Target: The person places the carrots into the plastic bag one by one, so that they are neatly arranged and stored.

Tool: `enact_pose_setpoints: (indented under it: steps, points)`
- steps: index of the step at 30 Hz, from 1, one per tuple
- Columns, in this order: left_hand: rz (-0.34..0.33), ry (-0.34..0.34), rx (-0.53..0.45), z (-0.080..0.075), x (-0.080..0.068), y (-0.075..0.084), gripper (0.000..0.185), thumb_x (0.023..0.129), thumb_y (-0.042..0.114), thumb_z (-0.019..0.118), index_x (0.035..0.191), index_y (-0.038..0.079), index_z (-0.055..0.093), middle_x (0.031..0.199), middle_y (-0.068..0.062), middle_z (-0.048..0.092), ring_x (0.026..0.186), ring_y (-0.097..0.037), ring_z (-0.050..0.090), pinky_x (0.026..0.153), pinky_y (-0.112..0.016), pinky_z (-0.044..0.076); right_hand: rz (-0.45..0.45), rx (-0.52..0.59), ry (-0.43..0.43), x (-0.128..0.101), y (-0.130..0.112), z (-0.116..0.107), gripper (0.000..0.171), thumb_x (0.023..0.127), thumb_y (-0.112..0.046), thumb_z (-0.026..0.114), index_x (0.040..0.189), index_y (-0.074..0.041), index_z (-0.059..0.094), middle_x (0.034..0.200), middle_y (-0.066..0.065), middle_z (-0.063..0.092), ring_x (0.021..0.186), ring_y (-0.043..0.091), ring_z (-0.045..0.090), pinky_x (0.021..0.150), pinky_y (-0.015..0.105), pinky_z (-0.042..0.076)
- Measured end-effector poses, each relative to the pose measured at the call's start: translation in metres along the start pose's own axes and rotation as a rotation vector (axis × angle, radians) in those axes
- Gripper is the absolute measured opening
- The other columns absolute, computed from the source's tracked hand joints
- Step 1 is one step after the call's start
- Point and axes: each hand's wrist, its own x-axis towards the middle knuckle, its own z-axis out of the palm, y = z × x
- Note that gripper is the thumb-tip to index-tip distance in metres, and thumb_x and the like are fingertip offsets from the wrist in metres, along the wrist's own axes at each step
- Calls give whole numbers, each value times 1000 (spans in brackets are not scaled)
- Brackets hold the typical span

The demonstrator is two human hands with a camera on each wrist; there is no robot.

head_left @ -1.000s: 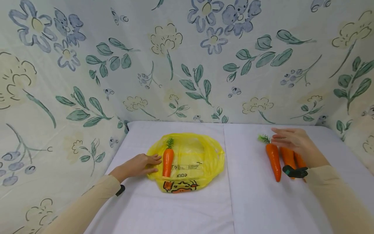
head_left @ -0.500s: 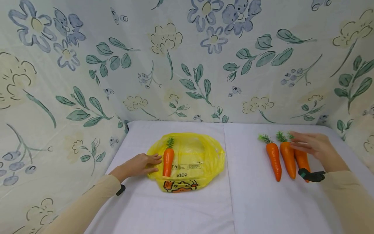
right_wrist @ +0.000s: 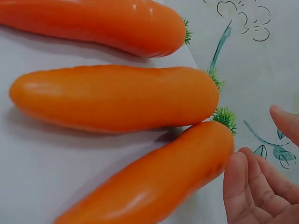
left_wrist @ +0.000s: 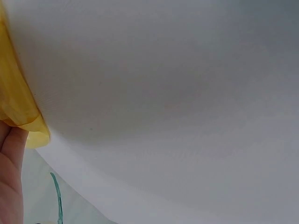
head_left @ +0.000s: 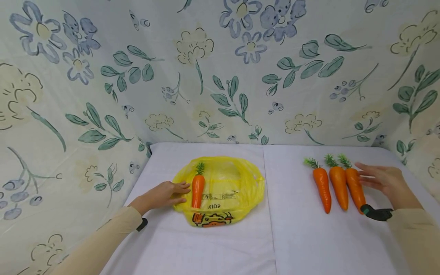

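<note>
A yellow plastic bag (head_left: 227,191) lies flat on the white tablecloth, with one orange carrot (head_left: 197,188) on its left part. My left hand (head_left: 164,194) rests flat on the bag's left edge (left_wrist: 21,107), fingers straight, beside that carrot. Three more carrots lie side by side at the right: the left one (head_left: 322,188), the middle one (head_left: 338,186) and the right one (head_left: 355,187), also seen close up as carrot (right_wrist: 154,182). My right hand (head_left: 383,179) hovers open just right of the right carrot, fingers (right_wrist: 247,191) near its top, holding nothing.
A floral cloth backdrop (head_left: 220,72) walls in the table at the back and both sides. The white tablecloth (head_left: 275,236) has a seam down the middle. Black wrist straps (head_left: 376,213) show on both arms.
My right hand has moved rightward off the three carrots, uncovering all of them. The left hand, bag and its carrot have stayed still.
</note>
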Motion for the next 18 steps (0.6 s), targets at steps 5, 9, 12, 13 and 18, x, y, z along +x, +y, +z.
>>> enact_pose_setpoints:
  steps: [5,9,12,13,18]
  points:
    - [0,0,9,0,-1,1,50,96,39,66,135,7,63,140,-7,57,136,-27,47,109,-50,38,-3,-73,-33,1,11,-7,94,88,-58,67,155,-2,31,160,31,11,113,38,47,69,28,55]
    - [-7,1,7,-1,-1,2,50,96,38,66,135,7,62,141,-7,56,136,-26,46,110,-49,38,-3,-77,-28,0,16,-9,87,90,-56,67,152,-2,38,159,32,13,112,37,48,69,29,55]
    - [-8,2,4,-1,0,2,50,96,38,66,135,7,62,141,-7,56,136,-26,46,110,-49,38,1,-89,-22,-3,16,-9,91,94,-51,64,154,6,25,158,34,13,113,40,47,68,30,57]
    - [-10,1,3,-1,0,2,50,96,38,66,135,7,62,141,-8,56,136,-26,46,110,-49,38,7,-93,-20,-3,16,-9,90,96,-49,62,154,7,22,158,35,13,115,42,46,67,30,56]
    - [-18,-1,-1,-1,0,3,50,96,38,66,136,7,62,142,-8,55,137,-26,46,110,-50,37,29,-107,-30,-5,13,-8,88,98,-42,61,153,12,18,152,38,20,104,34,55,71,34,59]
